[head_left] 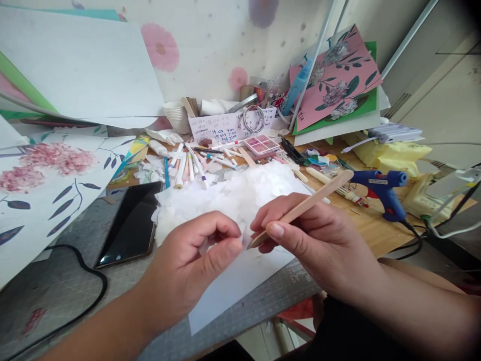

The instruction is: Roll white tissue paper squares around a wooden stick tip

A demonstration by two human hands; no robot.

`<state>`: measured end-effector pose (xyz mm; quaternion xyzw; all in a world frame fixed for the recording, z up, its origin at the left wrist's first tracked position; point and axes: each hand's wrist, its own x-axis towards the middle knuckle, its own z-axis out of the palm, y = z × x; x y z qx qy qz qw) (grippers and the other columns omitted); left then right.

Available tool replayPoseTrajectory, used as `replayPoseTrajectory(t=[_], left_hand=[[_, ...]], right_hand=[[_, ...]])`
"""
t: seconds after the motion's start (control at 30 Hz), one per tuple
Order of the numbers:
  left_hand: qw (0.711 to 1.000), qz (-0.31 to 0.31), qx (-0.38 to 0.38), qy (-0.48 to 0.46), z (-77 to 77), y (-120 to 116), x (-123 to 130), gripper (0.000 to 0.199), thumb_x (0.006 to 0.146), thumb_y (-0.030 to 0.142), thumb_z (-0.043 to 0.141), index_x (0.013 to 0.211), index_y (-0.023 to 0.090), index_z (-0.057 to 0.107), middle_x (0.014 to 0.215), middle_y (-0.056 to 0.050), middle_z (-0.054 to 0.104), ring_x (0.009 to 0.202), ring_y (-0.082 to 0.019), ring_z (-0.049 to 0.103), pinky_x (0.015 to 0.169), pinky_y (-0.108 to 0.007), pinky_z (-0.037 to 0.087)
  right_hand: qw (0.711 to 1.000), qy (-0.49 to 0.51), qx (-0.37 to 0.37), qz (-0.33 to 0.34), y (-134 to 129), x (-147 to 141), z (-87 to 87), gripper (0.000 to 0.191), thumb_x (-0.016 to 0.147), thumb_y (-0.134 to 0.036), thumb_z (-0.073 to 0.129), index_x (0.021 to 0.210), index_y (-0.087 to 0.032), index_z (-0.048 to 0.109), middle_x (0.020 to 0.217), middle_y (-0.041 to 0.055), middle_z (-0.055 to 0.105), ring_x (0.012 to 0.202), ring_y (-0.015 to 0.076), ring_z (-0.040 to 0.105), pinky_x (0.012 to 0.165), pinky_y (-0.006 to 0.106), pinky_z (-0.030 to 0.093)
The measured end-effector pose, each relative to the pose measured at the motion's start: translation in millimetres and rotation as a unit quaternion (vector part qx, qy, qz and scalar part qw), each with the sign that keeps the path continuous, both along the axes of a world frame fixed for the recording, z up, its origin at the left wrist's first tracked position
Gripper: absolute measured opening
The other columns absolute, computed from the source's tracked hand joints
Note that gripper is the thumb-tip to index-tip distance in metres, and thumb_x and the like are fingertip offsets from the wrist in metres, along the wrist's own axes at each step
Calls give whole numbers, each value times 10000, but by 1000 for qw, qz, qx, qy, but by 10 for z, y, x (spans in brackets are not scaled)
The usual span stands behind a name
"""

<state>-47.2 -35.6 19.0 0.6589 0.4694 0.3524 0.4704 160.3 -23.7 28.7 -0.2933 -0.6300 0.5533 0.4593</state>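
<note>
My right hand [300,230] grips a flat wooden stick [311,200], its pointed lower end close to my left fingertips. Between the thumb and index finger of my left hand [206,250] is a small, thin white piece [244,236], and the stick's tip is right beside it; whether they touch is unclear. Behind both hands lies a heap of white, petal-like pieces [240,193] on a white sheet [225,296].
A black phone [130,225] lies left on the grey cutting mat [270,296]. Markers [191,168] and a palette [262,145] stand behind the heap. A blue glue gun [387,188] is at right; flower artworks [71,185] lean at left.
</note>
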Motion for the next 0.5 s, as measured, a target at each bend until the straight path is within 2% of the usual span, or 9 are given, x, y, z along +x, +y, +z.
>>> replayPoseTrajectory(t=[0.1, 0.23, 0.37, 0.5], left_hand=[[999, -24, -45, -17, 1, -8, 19, 288, 749, 452, 755, 864, 220, 630, 795, 19, 618, 744, -179, 560, 651, -280, 442], [997, 16, -76, 0, -43, 26, 30, 181, 842, 382, 664, 782, 221, 608, 723, 37, 573, 672, -146, 497, 613, -263, 394], [992, 42, -107, -49, -81, 102, -14, 209, 849, 379, 661, 729, 224, 589, 726, 48, 557, 663, -137, 460, 598, -254, 363], [991, 45, -117, -41, -81, 159, -49, 230, 835, 360, 676, 683, 215, 582, 735, 45, 564, 678, -137, 457, 603, -252, 349]], right_hand=[[1000, -6, 8, -2, -1, -10, -3, 84, 920, -205, 634, 838, -188, 648, 775, 1, 664, 716, 118, 647, 681, 247, 533], [1000, -13, 18, -14, 12, -5, -21, 79, 909, -194, 650, 833, -182, 667, 760, 0, 657, 707, 110, 645, 674, 234, 538], [998, 39, -37, -15, 60, 41, -62, 78, 900, -245, 688, 843, -193, 696, 778, 2, 674, 712, 106, 671, 646, 207, 580], [992, 73, -97, -23, 111, 104, -87, 91, 875, -277, 730, 838, -195, 717, 778, 5, 696, 712, 104, 701, 640, 190, 603]])
